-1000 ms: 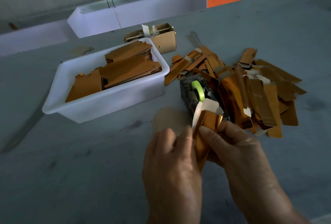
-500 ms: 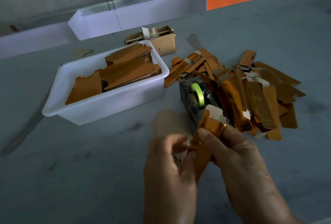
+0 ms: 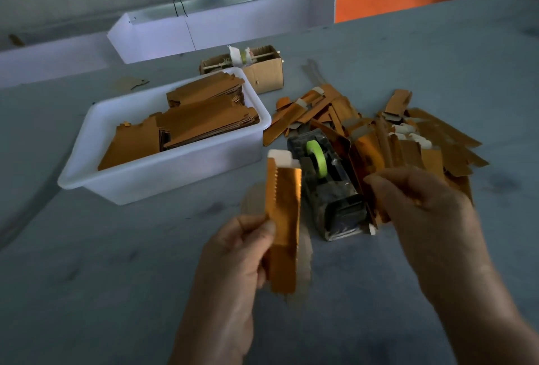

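My left hand grips a flat, shiny gold carton by its lower left edge and holds it upright above the table, white flap on top. My right hand hovers apart from it, fingers loosely curled, over the near edge of a pile of gold cartons. I see nothing held in it. A dark tape dispenser with a green tape roll stands between my hands, just beyond them.
A white plastic tub at the left holds stacks of flat gold cartons. Behind it sits a small cardboard box. White trays line the far edge of the grey table.
Both hands worked on one carton before. My right hand has let go and moved right toward the pile; my left hand alone now holds the carton, raised and turned upright.
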`<act>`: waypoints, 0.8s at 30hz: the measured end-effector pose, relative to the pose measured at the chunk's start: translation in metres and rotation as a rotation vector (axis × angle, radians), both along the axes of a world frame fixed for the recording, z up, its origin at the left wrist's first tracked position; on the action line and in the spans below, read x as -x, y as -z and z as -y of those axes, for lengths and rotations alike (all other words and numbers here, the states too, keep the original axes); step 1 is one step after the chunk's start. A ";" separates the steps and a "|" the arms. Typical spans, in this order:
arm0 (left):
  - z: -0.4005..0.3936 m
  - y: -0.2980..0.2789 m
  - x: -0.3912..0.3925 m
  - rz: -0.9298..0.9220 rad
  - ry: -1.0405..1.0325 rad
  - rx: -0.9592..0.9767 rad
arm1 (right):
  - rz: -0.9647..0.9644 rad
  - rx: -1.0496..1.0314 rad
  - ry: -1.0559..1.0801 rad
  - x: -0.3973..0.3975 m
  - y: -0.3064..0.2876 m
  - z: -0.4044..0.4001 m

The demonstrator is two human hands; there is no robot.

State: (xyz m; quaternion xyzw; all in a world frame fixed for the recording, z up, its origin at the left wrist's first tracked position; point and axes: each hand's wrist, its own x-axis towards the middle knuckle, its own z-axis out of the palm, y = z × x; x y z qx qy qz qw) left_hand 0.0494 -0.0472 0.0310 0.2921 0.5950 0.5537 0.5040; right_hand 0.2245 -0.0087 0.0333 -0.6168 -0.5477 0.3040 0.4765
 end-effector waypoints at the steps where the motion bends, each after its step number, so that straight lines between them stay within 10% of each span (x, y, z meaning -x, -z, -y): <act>1: -0.002 -0.002 0.002 0.004 -0.032 -0.009 | 0.056 -0.005 0.009 -0.005 0.001 -0.006; 13: -0.015 -0.007 -0.020 0.077 0.052 0.006 | 0.299 0.120 -0.182 0.004 0.010 -0.027; 24: -0.020 -0.001 -0.036 0.110 0.081 -0.027 | -0.042 0.190 -0.137 0.015 0.012 -0.025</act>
